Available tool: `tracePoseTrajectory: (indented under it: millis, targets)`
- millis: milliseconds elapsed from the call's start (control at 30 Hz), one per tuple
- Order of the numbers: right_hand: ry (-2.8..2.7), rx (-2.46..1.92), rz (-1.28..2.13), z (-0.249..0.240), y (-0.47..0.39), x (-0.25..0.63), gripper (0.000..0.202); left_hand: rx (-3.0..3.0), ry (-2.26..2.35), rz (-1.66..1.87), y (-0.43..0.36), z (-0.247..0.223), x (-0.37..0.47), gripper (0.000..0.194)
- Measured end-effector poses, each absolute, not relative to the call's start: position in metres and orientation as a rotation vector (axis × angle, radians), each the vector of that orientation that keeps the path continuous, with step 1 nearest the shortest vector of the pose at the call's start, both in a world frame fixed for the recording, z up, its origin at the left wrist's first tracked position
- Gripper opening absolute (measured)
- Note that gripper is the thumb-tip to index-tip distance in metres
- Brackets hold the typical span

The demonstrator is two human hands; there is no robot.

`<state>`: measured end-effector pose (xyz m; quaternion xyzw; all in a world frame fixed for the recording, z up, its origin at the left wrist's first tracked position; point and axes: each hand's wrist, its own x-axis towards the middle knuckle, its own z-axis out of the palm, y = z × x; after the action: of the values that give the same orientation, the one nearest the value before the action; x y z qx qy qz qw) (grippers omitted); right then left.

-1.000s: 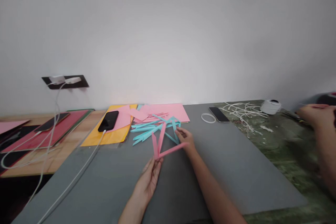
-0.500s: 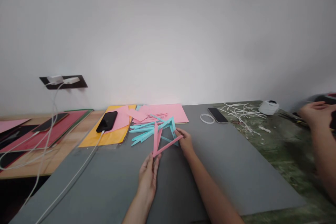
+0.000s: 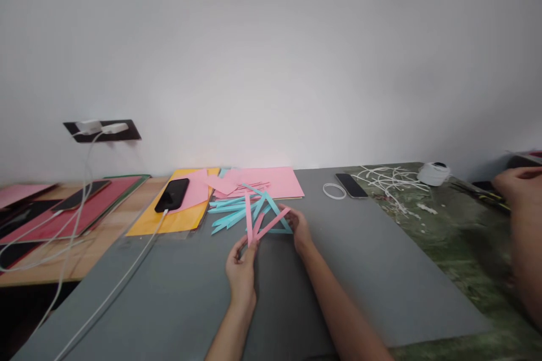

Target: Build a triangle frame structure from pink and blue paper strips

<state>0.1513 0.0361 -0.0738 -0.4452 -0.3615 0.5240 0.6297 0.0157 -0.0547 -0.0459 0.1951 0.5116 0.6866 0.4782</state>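
Observation:
Folded pink paper strips [image 3: 249,217] fan out upward from a shared lower corner, which my left hand [image 3: 241,271] pinches between thumb and fingers. At the outer end of the right pink strip, my right hand [image 3: 300,228] has its fingers closed on the tip. Just behind them stands a triangle of light blue paper strips [image 3: 275,213]; whether it is joined to the pink ones I cannot tell. More loose blue strips [image 3: 228,215] lie in a pile to the left of it.
Pink sheets [image 3: 279,180] and a yellow envelope [image 3: 144,228] with a black phone [image 3: 172,194] lie by the wall. To the right are a white ring [image 3: 334,191], another phone [image 3: 351,185], white cord pieces [image 3: 389,180] and a white roll [image 3: 434,174]. Another person's hand [image 3: 519,186] is at far right.
My left hand has turned and raised the pink corner slightly, gripping it with the thumb on top. The pink strips have tilted, and the blue triangle has shifted and turned. The other person's hand moved right.

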Motion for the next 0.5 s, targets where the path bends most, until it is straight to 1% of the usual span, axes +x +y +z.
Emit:
tracePoseTrajectory:
  millis: [167, 367, 500]
  targets:
    - [-0.833, -0.943, 1.191, -0.071, 0.036, 0.154, 0.036, 0.48, 1.337, 1.701, -0.062, -0.05, 0.02, 0.045]
    - [-0.923, -0.837, 1.266, -0.07, 0.037, 0.157, 0.04, 0.586, 1.383, 1.799, -0.061, -0.059, 0.022, 0.036]
    - [-0.954, -0.841, 1.256, -0.074, 0.041, 0.164, 0.04, 0.607, 1.388, 1.84, -0.058, -0.063, 0.021, 0.034]
